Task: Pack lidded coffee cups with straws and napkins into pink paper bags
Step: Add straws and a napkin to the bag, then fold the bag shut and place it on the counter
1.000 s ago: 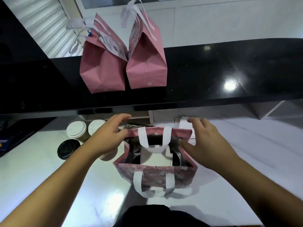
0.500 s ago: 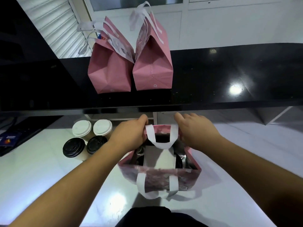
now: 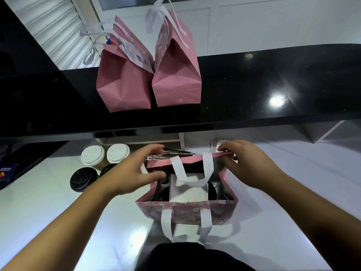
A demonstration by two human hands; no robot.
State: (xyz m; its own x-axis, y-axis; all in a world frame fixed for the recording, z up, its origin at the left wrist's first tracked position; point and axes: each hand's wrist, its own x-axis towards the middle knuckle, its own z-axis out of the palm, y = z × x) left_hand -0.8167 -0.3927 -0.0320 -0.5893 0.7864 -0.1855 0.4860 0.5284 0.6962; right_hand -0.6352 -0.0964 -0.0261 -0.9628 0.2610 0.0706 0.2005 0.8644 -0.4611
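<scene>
Both hands work the far rim of an open pink paper bag with white strap handles (image 3: 187, 210) standing on the white counter (image 3: 39, 212): the right hand (image 3: 252, 165) pinches the rim's right end, while the left hand (image 3: 129, 173) hovers at the left corner, fingers spread and loosely bent, gripping nothing. Inside lie dark-lidded cups and a white folded napkin (image 3: 187, 190). Four lidded paper cups (image 3: 97, 167) stand just left of the left hand, and two closed pink bags (image 3: 148, 75) sit on the black upper ledge (image 3: 254, 85).
</scene>
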